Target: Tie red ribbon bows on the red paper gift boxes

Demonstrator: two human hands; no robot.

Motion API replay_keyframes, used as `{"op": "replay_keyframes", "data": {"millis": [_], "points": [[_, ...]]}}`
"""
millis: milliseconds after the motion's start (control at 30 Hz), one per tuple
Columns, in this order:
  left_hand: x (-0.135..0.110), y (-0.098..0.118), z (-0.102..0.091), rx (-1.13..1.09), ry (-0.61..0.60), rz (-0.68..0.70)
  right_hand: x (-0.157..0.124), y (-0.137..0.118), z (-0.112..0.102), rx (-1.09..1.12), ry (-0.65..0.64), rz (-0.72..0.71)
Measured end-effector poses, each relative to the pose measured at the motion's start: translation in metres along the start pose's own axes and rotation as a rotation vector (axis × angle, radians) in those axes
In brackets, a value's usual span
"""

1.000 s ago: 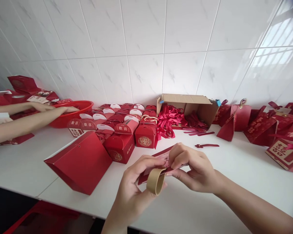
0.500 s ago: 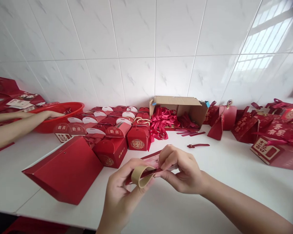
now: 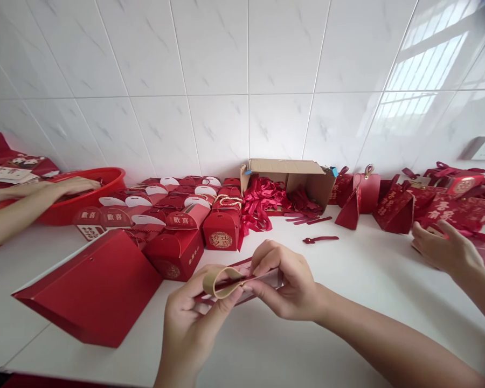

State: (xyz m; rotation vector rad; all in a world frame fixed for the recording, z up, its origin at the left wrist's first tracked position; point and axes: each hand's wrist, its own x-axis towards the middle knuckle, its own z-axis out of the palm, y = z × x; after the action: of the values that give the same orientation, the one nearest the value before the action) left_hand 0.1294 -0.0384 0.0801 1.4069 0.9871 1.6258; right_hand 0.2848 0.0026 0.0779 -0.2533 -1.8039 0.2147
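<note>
Over the near part of the white counter (image 3: 347,280), my left hand (image 3: 189,318) and my right hand (image 3: 286,280) together grip a flat red card piece (image 3: 262,277). A tan looped strap (image 3: 220,280) curls up from it between my left thumb and fingers. Both hands are closed in a pinch on the piece. A large folded red box (image 3: 92,291) lies to the left of my hands.
Rows of small red gift boxes (image 3: 178,215) stand behind, next to an open cardboard carton (image 3: 295,178) of red ribbons. Other people's arms reach into a red basin (image 3: 81,194) at left, and another hand (image 3: 444,248) touches red boxes at right. Loose red strips (image 3: 319,238) lie nearby.
The view has swung to the right, so everything sits further left. A co-worker's hand has come in at the right edge. My hands keep hold of the red piece, the strap now flatter.
</note>
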Motion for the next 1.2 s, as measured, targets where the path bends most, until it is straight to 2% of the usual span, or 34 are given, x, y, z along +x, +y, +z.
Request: {"op": "replay_keyframes", "data": {"millis": [400,567,667,800,933,1067,1200], "points": [[0.003,-0.007,0.005,-0.074,0.089,-0.110,-0.007,0.003,0.010,-0.034,0.098,0.105],[0.004,-0.009,0.001,-0.041,0.073,-0.078,-0.009,0.005,0.010,-0.052,0.077,0.160],[0.005,-0.008,-0.003,0.014,0.039,-0.034,-0.006,0.004,0.005,-0.020,-0.009,0.283],[0.005,-0.009,-0.010,0.126,-0.019,0.065,0.001,0.002,-0.005,0.074,-0.219,0.471],[0.006,-0.012,-0.015,0.173,-0.091,0.147,0.006,0.000,-0.009,0.045,-0.322,0.400],[0.008,-0.015,-0.020,0.225,-0.140,0.183,0.005,0.000,-0.007,0.000,-0.336,0.369],[0.009,-0.017,-0.021,0.239,-0.137,0.155,0.002,0.001,-0.005,-0.031,-0.344,0.337]]}}
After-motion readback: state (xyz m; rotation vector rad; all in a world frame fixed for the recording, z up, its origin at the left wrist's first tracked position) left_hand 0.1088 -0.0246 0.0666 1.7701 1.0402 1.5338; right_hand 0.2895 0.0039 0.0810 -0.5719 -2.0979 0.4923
